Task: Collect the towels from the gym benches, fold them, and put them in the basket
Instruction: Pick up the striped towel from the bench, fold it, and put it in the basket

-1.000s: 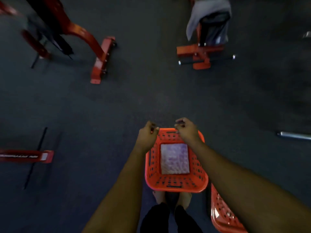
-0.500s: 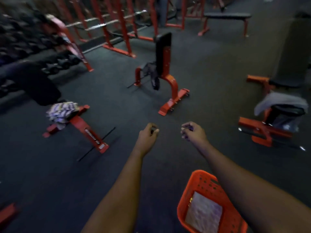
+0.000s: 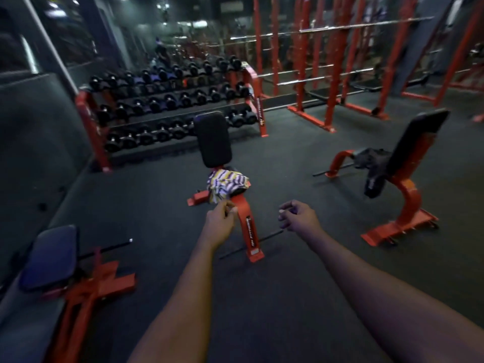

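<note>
A crumpled towel with purple, yellow and white stripes (image 3: 226,186) lies on the seat of the red bench (image 3: 248,231) straight ahead, under its black back pad. A dark towel (image 3: 373,166) hangs over the seat of a second red bench (image 3: 408,203) to the right. My left hand (image 3: 220,222) reaches forward just below the striped towel, with its fingers curled and nothing in it. My right hand (image 3: 300,217) is stretched out beside it, also curled and holding nothing. The basket is out of view.
A third bench with a dark pad (image 3: 52,258) stands at the lower left. Behind the benches runs a dumbbell rack (image 3: 170,113), with red squat racks and barbells (image 3: 332,74) to its right. A thin black bar (image 3: 251,243) lies on the dark rubber floor.
Both hands let go of the orange basket's rim, and my view rose and swung left. The basket dropped out of sight and the striped-towel bench now sits in the centre, closer.
</note>
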